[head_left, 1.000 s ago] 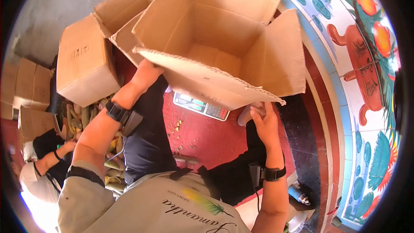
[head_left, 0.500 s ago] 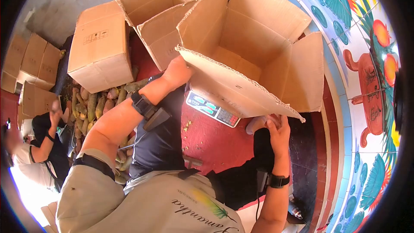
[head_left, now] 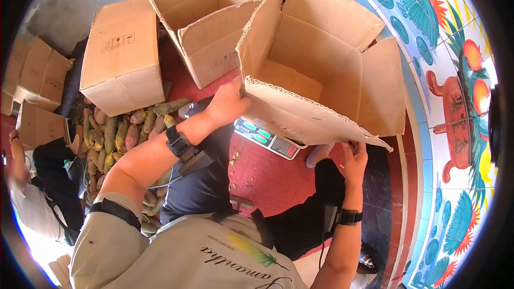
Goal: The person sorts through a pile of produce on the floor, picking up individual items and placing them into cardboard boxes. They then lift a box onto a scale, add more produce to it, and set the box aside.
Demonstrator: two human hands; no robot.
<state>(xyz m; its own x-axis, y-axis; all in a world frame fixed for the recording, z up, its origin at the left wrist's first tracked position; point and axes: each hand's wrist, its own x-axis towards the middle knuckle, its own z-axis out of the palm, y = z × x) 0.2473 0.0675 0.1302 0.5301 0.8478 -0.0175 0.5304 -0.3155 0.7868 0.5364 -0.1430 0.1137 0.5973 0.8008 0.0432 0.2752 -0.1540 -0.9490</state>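
Observation:
An open, empty cardboard box [head_left: 305, 109] stands tilted above a digital scale [head_left: 267, 140], its near flap facing me. My left hand [head_left: 229, 101] is closed round the left corner of that flap. At the flap's lower right edge, my right hand [head_left: 353, 161] has its fingers bent against the cardboard, the fingertips partly hidden by it. The scale's green display shows under the flap, and part of its body is covered by the box.
A closed box [head_left: 123, 59] and another open box [head_left: 206, 37] stand at the back left. Many long tubers [head_left: 115, 134] lie on the floor. A co-worker [head_left: 53, 182] sits at the far left, near more boxes [head_left: 43, 75]. A painted tile wall [head_left: 455, 118] curves along the right.
The near flap and both hands have shifted slightly right, and my left hand is a little lower. At the left, the co-worker's raised arm has moved away from the tubers.

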